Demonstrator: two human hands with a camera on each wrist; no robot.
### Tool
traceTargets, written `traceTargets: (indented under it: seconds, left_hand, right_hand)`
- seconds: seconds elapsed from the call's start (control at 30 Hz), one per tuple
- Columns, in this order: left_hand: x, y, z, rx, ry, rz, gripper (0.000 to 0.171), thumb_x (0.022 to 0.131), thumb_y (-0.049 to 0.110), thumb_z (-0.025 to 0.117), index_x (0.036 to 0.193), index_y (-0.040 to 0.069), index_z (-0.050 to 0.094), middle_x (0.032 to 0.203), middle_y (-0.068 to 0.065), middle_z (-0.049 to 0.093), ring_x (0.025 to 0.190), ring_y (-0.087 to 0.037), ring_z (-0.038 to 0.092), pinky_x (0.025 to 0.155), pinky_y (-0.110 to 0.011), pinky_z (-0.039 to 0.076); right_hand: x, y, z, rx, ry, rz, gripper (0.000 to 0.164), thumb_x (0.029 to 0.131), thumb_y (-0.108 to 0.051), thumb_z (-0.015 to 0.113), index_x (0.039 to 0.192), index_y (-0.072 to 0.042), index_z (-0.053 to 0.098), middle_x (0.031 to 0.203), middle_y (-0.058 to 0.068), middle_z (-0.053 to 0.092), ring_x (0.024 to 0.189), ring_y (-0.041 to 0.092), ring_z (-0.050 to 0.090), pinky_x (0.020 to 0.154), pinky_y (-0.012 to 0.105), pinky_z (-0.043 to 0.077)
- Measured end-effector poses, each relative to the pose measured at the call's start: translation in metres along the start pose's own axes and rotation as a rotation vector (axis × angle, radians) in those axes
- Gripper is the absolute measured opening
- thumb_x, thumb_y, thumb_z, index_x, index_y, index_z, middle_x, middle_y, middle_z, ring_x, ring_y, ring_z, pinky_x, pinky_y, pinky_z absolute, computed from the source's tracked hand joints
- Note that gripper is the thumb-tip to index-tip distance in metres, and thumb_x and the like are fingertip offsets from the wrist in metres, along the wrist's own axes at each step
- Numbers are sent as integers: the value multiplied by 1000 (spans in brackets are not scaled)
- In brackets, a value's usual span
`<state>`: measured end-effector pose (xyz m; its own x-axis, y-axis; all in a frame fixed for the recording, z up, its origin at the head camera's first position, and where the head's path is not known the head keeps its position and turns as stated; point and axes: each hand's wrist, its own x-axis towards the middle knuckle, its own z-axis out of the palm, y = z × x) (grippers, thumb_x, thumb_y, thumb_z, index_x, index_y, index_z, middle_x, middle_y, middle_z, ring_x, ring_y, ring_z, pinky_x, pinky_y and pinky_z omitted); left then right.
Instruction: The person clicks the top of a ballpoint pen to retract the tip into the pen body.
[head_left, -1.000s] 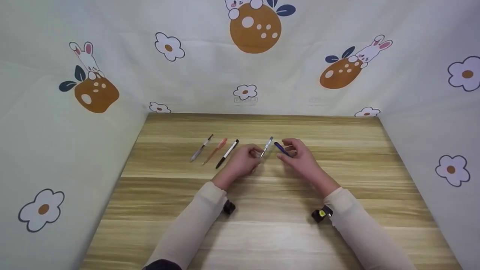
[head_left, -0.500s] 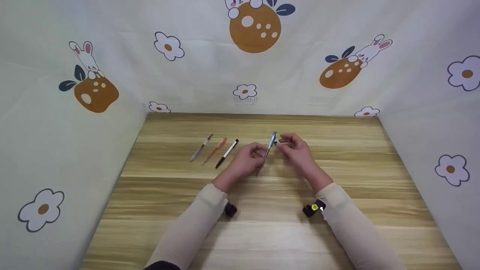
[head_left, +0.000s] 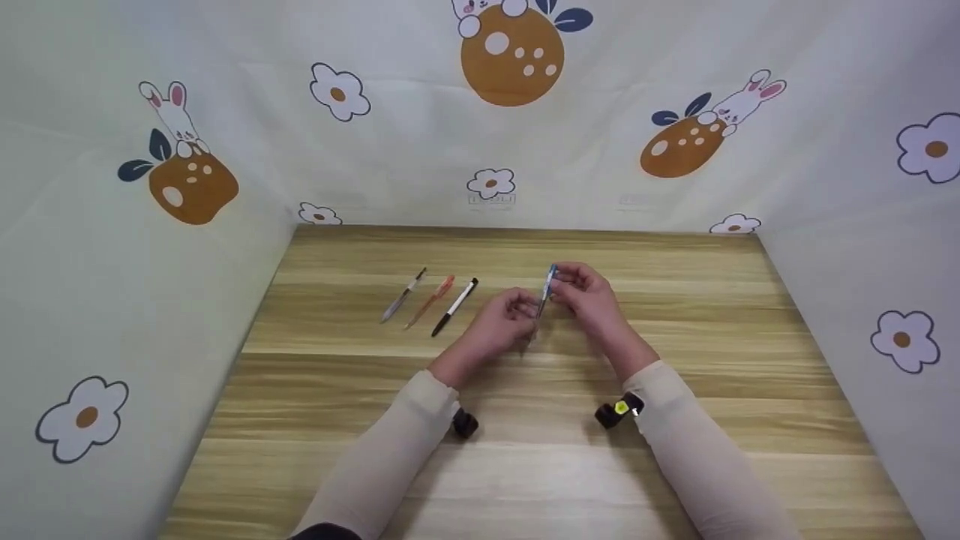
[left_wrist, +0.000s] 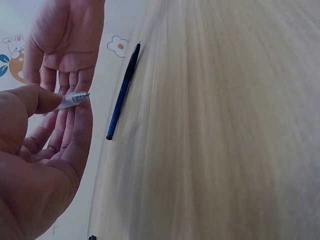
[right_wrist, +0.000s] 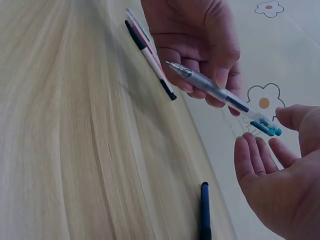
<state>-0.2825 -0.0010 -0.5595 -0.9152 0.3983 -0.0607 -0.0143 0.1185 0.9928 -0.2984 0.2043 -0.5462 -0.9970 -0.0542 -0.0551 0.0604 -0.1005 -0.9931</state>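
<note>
My left hand [head_left: 501,321] pinches a clear retractable pen [right_wrist: 215,90] between thumb and fingers, off the table. Its metal tip shows in the left wrist view, and its teal clip end points toward my right hand [head_left: 589,300]. Fingers loosely bent and spread, the right hand [right_wrist: 290,180] is held around that clip end, the thumb close beside it. A dark blue pen [left_wrist: 121,97] lies on the table below the hands; in the head view it is hidden by the right hand.
To the left on the wooden table [head_left: 525,465] lie a grey clear pen [head_left: 403,295], an orange pen [head_left: 429,304] and a white pen with black ends [head_left: 454,307], side by side at a slant. A printed cloth [head_left: 405,150] walls the back and sides.
My left hand has shifted slightly right with the clear pen, which has tilted more upright. The right hand has moved left from over the blue pen to the clear pen's clip end.
</note>
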Motion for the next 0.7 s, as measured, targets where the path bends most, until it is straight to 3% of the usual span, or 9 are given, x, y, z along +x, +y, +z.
traceTargets:
  seconds: [0.33,0.7]
  left_hand:
    - [0,-4,4,0,2,43,31,93,-8,69,123,-2,68,107,-8,69,97,-17,68,88,-29,60]
    - [1,-5,6,-50,5,4,30,92,-8,71,121,-1,69,107,-7,70,98,-19,70,90,-33,63]
  right_hand:
    - [0,0,8,11,1,-45,41,102,4,73,141,9,61,118,10,69,106,16,69,93,29,61]
    - [2,-2,14,-13,7,-87,44,98,10,76,140,0,66,121,15,70,106,20,71,91,30,62]
